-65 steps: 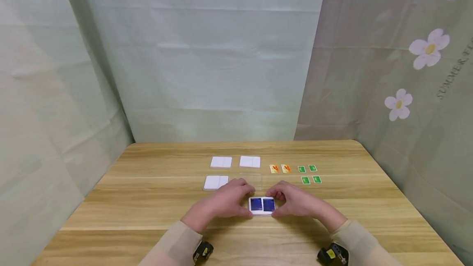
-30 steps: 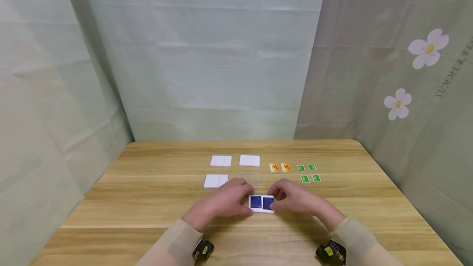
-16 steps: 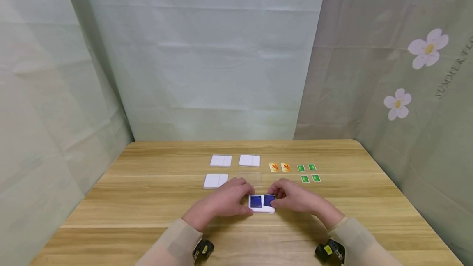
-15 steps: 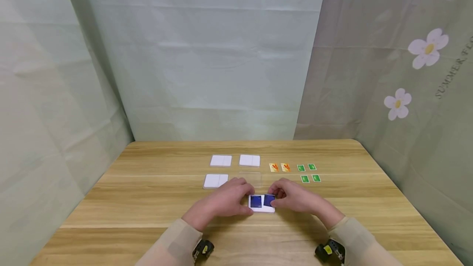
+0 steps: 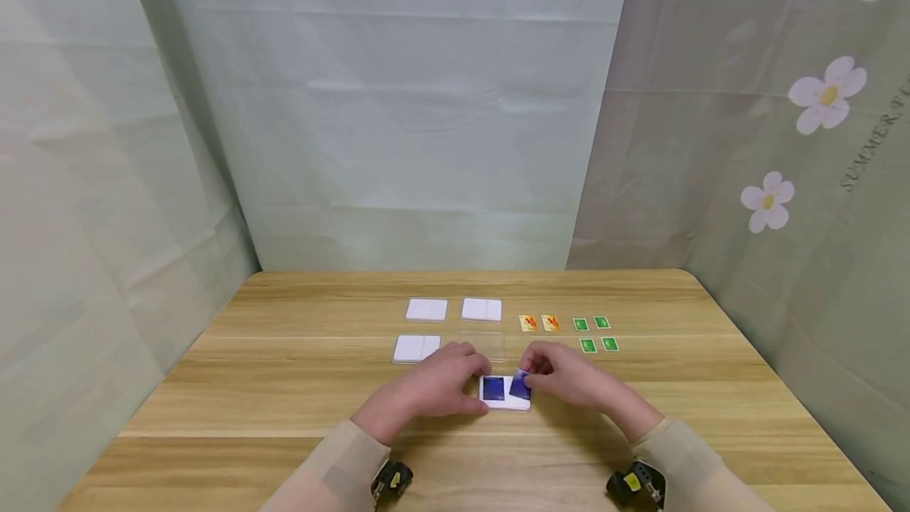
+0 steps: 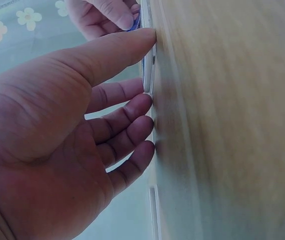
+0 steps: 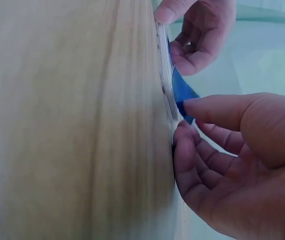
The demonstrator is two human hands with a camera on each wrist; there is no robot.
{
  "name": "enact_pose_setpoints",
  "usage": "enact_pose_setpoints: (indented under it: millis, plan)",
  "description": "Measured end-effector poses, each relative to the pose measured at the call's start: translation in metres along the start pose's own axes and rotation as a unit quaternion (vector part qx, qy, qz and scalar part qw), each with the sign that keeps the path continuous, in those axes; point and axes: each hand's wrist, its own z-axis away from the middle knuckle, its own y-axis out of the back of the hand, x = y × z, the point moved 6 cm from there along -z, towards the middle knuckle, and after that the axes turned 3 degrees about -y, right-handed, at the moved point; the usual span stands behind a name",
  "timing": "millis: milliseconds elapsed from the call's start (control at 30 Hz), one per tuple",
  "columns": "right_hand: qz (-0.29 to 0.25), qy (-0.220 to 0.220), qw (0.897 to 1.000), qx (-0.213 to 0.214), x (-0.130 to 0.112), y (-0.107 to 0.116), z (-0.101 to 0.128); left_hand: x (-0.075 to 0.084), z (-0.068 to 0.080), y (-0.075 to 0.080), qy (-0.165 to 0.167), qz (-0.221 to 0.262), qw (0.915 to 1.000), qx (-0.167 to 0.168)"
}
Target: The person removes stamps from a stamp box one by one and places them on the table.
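A thin flat white case (image 5: 505,405) lies on the table in front of me, with two dark blue squares on its face. My left hand (image 5: 442,382) grips the case's left end, thumb at the near edge and fingers at the far edge. On the left half, one blue square (image 5: 494,389) lies flat. Between thumb and forefinger, my right hand (image 5: 567,376) pinches a far corner of the thin blue square (image 5: 520,387) on the right half. That square is tilted and bends up off the case, as the right wrist view shows of the blue square (image 7: 182,90).
Behind my hands lie white cases (image 5: 426,310) in clear covers and a clear empty cover (image 5: 483,344). To the right are two orange stamp-like squares (image 5: 528,323) and several green ones (image 5: 588,346). The wooden table (image 5: 270,385) ends at hanging cloth (image 5: 426,180).
My right hand has gone from the case's right edge to the right blue square, pulling its far corner up and turning it askew. My left hand has stayed on the case.
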Motion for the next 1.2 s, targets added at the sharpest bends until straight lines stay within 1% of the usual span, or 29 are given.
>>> enact_pose_setpoints:
  millis: [233,433,533,700,933,1033,1200]
  plan:
    - [-0.028,-0.006,0.999,0.025,0.003,0.011,-0.001,0.000,0.000,0.000,0.005,0.001,1.0000,-0.004]
    - [-0.031,-0.024,0.997,0.069,0.010,0.031,0.002,0.001,0.000,-0.001,0.004,-0.002,0.9999,-0.011]
    - [-0.025,-0.029,0.996,0.083,0.015,0.041,0.002,0.001,0.000,-0.001,0.009,-0.002,0.9999,-0.014]
    - [-0.003,-0.037,0.996,0.086,0.020,0.056,0.000,0.001,0.001,-0.002,0.018,0.000,0.9997,-0.015]
    - [0.018,-0.035,0.995,0.096,0.026,0.075,-0.002,0.000,0.001,-0.001,0.017,-0.001,0.9998,-0.009]
    - [0.026,-0.035,0.995,0.095,0.030,0.080,-0.004,0.001,0.001,0.000,0.014,-0.002,0.9999,-0.008]
    - [0.038,-0.031,0.995,0.088,0.034,0.081,-0.008,0.001,0.001,0.000,0.005,-0.001,1.0000,-0.006]
